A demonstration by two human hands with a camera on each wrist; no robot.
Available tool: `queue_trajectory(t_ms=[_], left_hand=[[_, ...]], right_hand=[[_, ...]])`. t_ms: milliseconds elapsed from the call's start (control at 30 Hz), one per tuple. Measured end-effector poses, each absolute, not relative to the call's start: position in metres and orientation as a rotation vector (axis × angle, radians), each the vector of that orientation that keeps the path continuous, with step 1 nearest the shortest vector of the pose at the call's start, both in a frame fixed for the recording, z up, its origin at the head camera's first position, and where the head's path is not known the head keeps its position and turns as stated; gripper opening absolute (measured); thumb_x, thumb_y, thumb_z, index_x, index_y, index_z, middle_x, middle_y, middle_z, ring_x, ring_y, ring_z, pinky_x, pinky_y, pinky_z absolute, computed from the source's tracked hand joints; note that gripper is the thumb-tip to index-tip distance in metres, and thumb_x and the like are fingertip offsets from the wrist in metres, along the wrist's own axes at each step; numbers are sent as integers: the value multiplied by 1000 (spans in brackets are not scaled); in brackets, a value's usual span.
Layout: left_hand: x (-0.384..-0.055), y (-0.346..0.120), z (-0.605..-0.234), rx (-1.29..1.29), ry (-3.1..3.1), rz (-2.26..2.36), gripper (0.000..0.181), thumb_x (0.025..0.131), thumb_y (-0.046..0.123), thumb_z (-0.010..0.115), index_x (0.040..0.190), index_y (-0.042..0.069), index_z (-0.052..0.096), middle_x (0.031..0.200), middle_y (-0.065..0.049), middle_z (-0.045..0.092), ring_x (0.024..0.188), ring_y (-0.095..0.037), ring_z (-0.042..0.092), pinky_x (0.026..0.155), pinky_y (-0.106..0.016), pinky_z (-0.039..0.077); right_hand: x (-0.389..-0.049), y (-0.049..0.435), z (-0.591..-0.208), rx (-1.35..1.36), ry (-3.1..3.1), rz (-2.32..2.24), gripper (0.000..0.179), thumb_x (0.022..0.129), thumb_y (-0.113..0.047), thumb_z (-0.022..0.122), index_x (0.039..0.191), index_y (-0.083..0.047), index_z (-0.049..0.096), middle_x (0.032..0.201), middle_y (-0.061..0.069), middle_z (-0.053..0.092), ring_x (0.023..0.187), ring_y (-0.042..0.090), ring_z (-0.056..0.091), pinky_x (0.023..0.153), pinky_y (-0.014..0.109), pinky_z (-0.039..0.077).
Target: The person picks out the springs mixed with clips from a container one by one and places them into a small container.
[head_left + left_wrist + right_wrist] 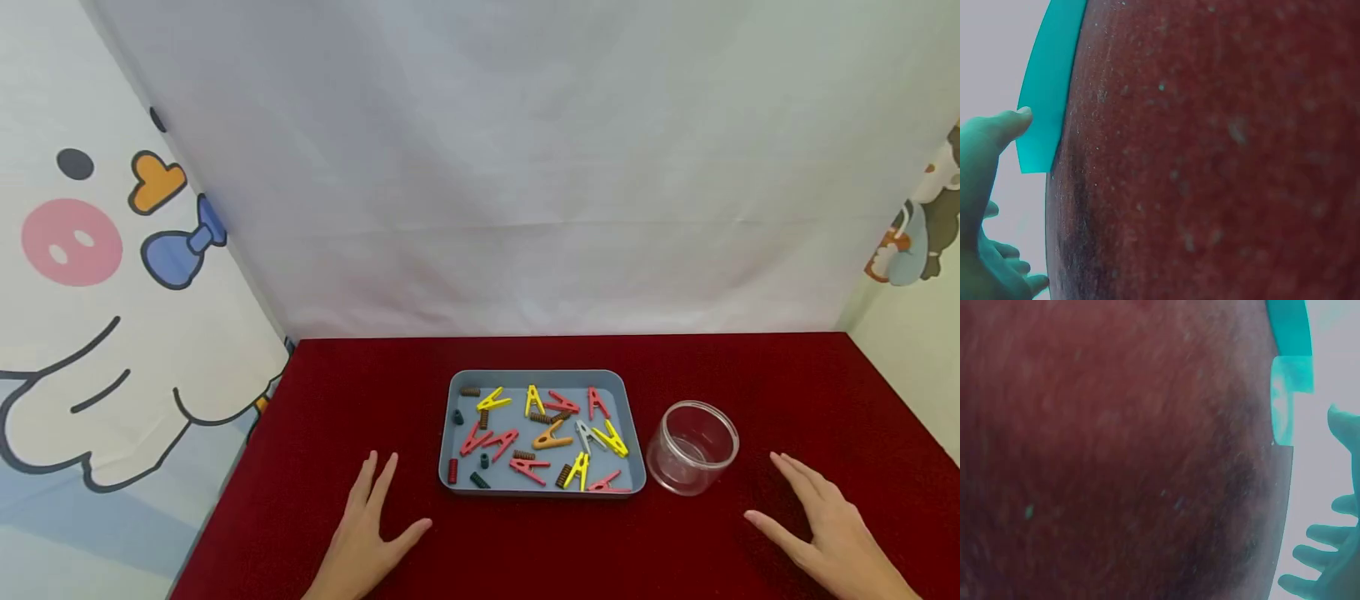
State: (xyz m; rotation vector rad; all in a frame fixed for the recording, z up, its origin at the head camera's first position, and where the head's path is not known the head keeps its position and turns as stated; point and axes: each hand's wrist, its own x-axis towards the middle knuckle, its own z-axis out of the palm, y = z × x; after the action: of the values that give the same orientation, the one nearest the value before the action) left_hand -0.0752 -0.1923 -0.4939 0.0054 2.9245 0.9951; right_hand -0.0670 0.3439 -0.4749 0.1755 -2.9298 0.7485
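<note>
My left hand (pixel 363 533) is held with fingers spread and thumb out, left of a shallow grey-blue tray (pixel 510 417). On the other side, my right hand (pixel 828 533) is likewise spread, to the right of a clear round container (pixel 690 467). Neither hand holds anything. Scattered in the tray are red, yellow, orange and pale clips, such as an orange clip (pixel 552 437) and a pale clip (pixel 587 435). Among them lie brown coils (pixel 483 419), a red coil (pixel 452 471) and small dark green pieces (pixel 479 481). The right wrist view catches the container (pixel 1282 406) beyond the thumb.
A dark red cloth (pixel 375 375) covers the table. White sheeting (pixel 525 167) rises behind its far edge. Cartoon-printed panels stand at the left (pixel 150 333) and right (pixel 911 225). The container is close beside the tray's right side.
</note>
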Motion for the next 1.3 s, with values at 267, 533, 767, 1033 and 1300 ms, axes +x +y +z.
queue_trajectory(t_ms=[267, 533, 767, 1033, 1300], left_hand=[[-80, -186, -496, 8, 2877, 1228, 89, 80, 53, 70, 150, 20, 27, 154, -12, 21, 136, -34, 29, 100, -59, 33], [-83, -179, -496, 54, 2833, 1500, 76, 83, 35, 74, 147, 18, 36, 150, -8, 32, 134, -24, 35, 97, -39, 43], [-87, -174, -495, 38, 2767, 1675, 69, 82, 28, 76, 142, 16, 44, 142, -2, 42, 126, -23, 46, 89, -35, 49], [-90, -167, -495, 61, 2698, 1777, 64, 81, 25, 77, 138, 17, 49, 137, 0, 48, 122, -22, 51, 86, -32, 51], [-84, -154, -463, 93, 2647, 1820, 58, 82, 14, 75, 135, 9, 51, 135, -14, 51, 118, -32, 53, 83, -39, 52]], right_hand=[[-64, 337, -466, 140, -2824, 782, 63, 79, -33, 78, 128, -3, 52, 116, 14, 55, 95, 14, 50, 69, 19, 49], [-58, 327, -456, 156, -2670, 879, 48, 76, -19, 81, 119, -10, 61, 108, -3, 58, 85, -9, 50, 64, 6, 44], [-58, 313, -444, 166, -2612, 940, 43, 75, -14, 82, 113, -17, 63, 100, -10, 60, 81, -3, 55, 63, 9, 46], [-58, 298, -432, 175, -2583, 1026, 41, 75, -10, 81, 111, -16, 63, 95, -10, 61, 77, -1, 58, 64, 10, 46], [-58, 281, -423, 192, -2580, 1092, 39, 75, -6, 80, 110, -13, 64, 94, -8, 62, 72, 3, 59, 63, 11, 47]])
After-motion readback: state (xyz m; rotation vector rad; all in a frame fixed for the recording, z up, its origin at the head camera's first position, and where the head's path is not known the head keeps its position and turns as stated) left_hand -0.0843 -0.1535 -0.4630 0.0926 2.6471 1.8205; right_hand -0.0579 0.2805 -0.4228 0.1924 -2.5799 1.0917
